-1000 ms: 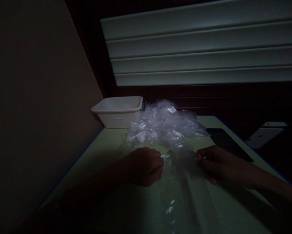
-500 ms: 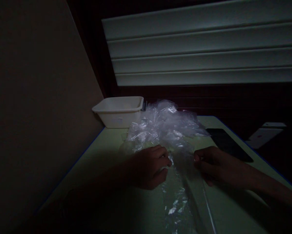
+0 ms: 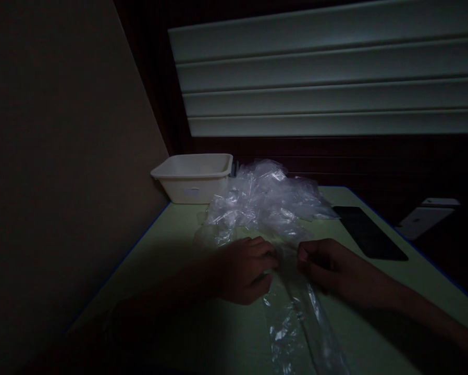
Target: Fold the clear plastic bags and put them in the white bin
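A long clear plastic bag (image 3: 286, 333) lies in front of me on the pale green table, stretching toward the near edge. My left hand (image 3: 247, 271) rests at its left side near the top, fingers curled down onto the film. On the other side, my right hand (image 3: 331, 265) pinches the bag's upper right edge between thumb and forefinger, drawing that side inward over the rest. Just beyond both hands spreads a crumpled heap of clear plastic bags (image 3: 263, 195). Dim light hides the exact grip of my left fingertips.
A white plastic tub (image 3: 193, 185) stands at the table's back left corner, by the wall. To the right lies a dark flat tablet-like slab (image 3: 369, 232). Past the table's right edge, a white box (image 3: 423, 221) shows. Behind is a slatted panel (image 3: 316, 78).
My right hand has moved left, closer to my left hand, carrying the bag's right edge with it. My left hand stays nearly in place. The view has shifted slightly.
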`<state>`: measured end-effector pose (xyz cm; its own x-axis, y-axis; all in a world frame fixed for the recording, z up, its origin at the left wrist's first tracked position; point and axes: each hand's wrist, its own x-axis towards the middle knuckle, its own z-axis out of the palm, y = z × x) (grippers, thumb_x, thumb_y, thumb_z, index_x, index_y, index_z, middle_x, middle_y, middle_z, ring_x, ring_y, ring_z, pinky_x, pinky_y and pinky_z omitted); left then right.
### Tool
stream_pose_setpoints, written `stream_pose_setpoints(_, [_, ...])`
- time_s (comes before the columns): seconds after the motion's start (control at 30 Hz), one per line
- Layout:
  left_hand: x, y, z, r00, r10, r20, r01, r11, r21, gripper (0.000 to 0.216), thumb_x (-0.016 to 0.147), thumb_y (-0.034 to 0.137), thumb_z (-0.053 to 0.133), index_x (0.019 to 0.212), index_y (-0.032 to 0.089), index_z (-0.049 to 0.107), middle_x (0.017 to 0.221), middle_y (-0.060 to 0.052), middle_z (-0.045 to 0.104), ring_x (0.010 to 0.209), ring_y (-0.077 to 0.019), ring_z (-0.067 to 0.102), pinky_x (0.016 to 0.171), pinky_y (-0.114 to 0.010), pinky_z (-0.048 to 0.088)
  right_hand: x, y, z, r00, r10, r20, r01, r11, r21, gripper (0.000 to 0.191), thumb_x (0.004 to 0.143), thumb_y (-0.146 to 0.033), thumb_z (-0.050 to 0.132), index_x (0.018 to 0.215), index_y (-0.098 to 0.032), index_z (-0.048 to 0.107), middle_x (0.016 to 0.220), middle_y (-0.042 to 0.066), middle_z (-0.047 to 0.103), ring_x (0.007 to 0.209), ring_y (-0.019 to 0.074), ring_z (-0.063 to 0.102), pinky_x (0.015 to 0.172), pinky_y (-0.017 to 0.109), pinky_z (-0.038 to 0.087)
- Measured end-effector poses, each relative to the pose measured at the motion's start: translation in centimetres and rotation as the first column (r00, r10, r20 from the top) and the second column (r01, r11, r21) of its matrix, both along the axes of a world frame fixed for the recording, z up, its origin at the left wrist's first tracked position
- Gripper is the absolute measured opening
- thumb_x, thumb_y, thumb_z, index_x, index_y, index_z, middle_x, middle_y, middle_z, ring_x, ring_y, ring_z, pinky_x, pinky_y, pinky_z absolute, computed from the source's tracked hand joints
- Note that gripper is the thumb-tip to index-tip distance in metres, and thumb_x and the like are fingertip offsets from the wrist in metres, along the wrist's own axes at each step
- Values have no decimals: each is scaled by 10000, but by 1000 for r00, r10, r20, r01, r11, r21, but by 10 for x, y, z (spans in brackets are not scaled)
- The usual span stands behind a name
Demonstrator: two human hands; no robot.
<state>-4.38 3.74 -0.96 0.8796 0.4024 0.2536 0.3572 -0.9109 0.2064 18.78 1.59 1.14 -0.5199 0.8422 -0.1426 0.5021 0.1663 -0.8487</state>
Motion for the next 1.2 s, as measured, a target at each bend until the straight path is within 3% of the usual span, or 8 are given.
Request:
stream_pose_setpoints(0.13, [0,0,-1,1000,11,-8,-11,999,34,225,851,225,511,1058,148,556,1052,-110,569,972,-229,530,861,-368,441,-4,-2,-2,996,48,-71,-46,999,20,270,889,-340,505,670,-185,473,572,-66,362,514,91,299,461,221,244])
stream_pose_setpoints(0.33, [0,2,2,1000,-6,7,6,998,57,144,886,220,467,909,139,585,944,-95,582,913,-215,536,834,-357,445,-1,-2,-8,970,114,-214,-112,993,20,346,932,-429,453,711,-171,514,611,-41,403,545,101,330,492,238,268])
stream_pose_setpoints(0.6, [-2,10,2,993,-9,114,3,999,53,111,841,156,511,825,132,618,899,-96,595,897,-201,532,827,-339,458,-6,-6,-13,978,131,-164,-103,980,169,246,926,-351,495,810,-164,606,695,-2,523,600,115,435,536,238,354])
stream_pose_setpoints(0.83, [-2,6,2,996,88,17,-89,993,74,101,848,186,504,822,144,592,812,-51,546,795,-166,527,682,-264,429,-9,-5,-15,962,245,-122,-154,853,498,170,902,-170,521,1017,-206,641,961,63,580,846,164,571,742,295,473])
stream_pose_setpoints(1.0, [-5,5,1,982,181,-55,-173,977,125,97,838,207,481,800,163,558,766,-29,524,699,-153,512,602,-261,411,-12,-2,-20,950,304,-73,-212,797,566,256,888,-128,517,1103,-217,625,1092,83,555,1009,196,552,870,346,471])
stream_pose_setpoints(1.2, [-18,12,10,934,321,-158,-298,942,153,107,835,203,459,794,159,548,754,-39,569,695,-180,549,625,-293,431,-12,-1,-24,945,325,30,-274,738,617,367,894,-115,495,1244,-213,553,1192,98,558,1103,216,508,932,399,449])
